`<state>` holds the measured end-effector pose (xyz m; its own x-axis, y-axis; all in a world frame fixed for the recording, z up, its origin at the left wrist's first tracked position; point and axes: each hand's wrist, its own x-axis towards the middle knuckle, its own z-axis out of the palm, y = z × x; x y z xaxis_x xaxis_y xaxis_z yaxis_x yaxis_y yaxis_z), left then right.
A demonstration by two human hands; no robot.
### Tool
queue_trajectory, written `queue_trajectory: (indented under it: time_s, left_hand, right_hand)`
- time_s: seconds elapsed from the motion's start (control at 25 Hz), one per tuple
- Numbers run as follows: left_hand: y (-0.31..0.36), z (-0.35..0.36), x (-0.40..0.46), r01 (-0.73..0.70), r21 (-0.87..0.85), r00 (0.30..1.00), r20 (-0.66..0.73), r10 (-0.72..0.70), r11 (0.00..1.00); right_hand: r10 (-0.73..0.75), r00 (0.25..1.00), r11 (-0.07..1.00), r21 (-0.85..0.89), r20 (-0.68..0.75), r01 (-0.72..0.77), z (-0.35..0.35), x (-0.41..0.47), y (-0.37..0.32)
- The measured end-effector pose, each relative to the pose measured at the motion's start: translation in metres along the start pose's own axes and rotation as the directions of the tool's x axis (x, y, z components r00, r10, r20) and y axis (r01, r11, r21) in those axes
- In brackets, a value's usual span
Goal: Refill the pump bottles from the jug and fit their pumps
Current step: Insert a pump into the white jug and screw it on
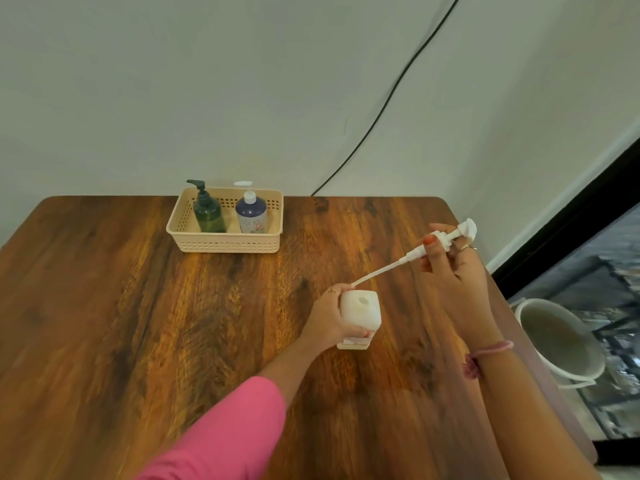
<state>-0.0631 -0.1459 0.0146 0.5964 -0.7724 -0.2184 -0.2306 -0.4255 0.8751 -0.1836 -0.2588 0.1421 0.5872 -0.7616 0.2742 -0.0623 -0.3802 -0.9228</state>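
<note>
Your left hand (pixel 329 318) is wrapped round the white square bottle (pixel 360 315), which stands upright on the wooden table (pixel 138 306) with its neck open. Your right hand (pixel 450 268) is raised to the right of it, fingers pinched round the collar of the white pump (pixel 436 242); the pump is tilted, head up and to the right, and its dip tube slants down-left so the tip lies just beside the bottle's top rear edge, not in the neck. Well apart from you, at the table's back edge, a beige basket (pixel 225 242) holds a dark green pump bottle (pixel 209 213) and a blue-and-white pump bottle (pixel 251 214), both upright with pumps on. Off the table's right edge sits a white bucket (pixel 561 341) on the floor. A black cable (pixel 388 98) runs down the wall behind the table.
</note>
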Motion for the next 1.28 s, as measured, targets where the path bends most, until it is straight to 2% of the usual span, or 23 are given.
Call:
queue_trajectory:
  time_s: [0.12, 0.36, 0.52, 0.68, 0.92, 1.08, 1.28]
  left_hand:
    - [-0.005, -0.021, -0.011, -0.006, -0.077, 0.997, -0.083, -0.001, 0.997]
    - [0.004, -0.068, -0.020, -0.014, -0.139, 0.988, -0.157, -0.008, 0.990]
    - [0.013, -0.084, -0.024, -0.022, -0.128, 0.976, -0.218, -0.007, 0.992]
    - [0.018, -0.094, -0.024, -0.041, -0.142, 0.971, -0.238, 0.006, 0.989]
    - [0.017, -0.098, -0.027, -0.037, -0.133, 0.964, -0.265, 0.000, 0.990]
    - [0.025, -0.100, -0.030, -0.085, -0.103, 0.965, -0.255, 0.056, 0.991]
    - [0.046, -0.102, -0.036, -0.137, -0.057, 0.965, -0.233, 0.120, 0.989]
  right_hand:
    - [-0.011, 0.999, 0.999, 0.052, 0.034, 0.010, 0.006, 0.005, -0.008]
    - [-0.070, 0.993, 0.995, 0.079, 0.098, 0.062, 0.019, 0.014, -0.027]
    - [-0.115, 0.986, 0.975, 0.201, 0.120, 0.089, 0.026, 0.016, -0.044]
    - [-0.178, 0.973, 0.969, 0.198, 0.149, 0.147, 0.028, 0.019, -0.056]
    - [-0.198, 0.972, 0.955, 0.250, 0.130, 0.161, 0.025, 0.018, -0.060]
    - [-0.175, 0.972, 0.969, 0.205, 0.157, 0.141, 0.026, 0.017, -0.058]
    - [-0.169, 0.938, 0.984, 0.099, 0.304, 0.146, 0.041, 0.017, -0.056]
